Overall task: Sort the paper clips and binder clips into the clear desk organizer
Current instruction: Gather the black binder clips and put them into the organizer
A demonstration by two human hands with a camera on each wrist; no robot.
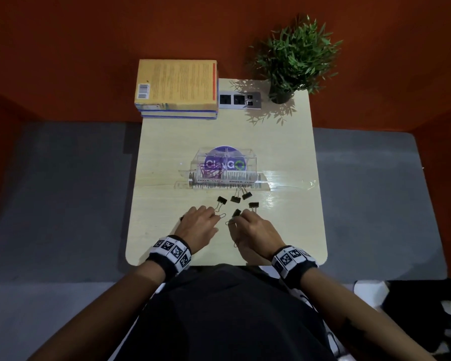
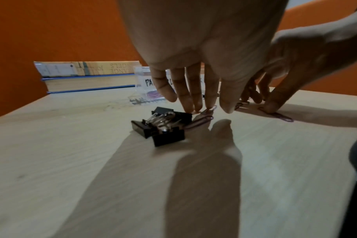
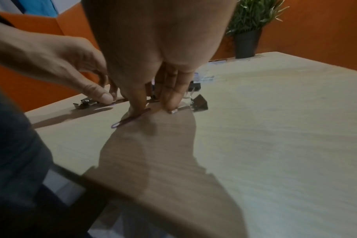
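Observation:
The clear desk organizer [image 1: 248, 162] stands mid-table with purple paper clips [image 1: 212, 171] in its left compartment. Several black binder clips [image 1: 235, 199] lie loose in front of it. My left hand [image 1: 215, 217] reaches down with fairly straight fingers, and its fingertips [image 2: 210, 106] touch a purple paper clip [image 2: 209, 110] on the table. Two binder clips [image 2: 161, 127] lie under its palm. My right hand [image 1: 241, 217] presses a fingertip [image 3: 137, 104] onto another purple paper clip [image 3: 130, 118], beside a binder clip [image 3: 199, 103]. Neither clip is lifted.
A stack of books [image 1: 177, 87] sits at the table's [image 1: 292, 230] far left corner, a socket panel [image 1: 239, 100] beside it and a potted plant [image 1: 294, 58] at the far right. One more paper clip [image 1: 235, 244] lies near my right wrist.

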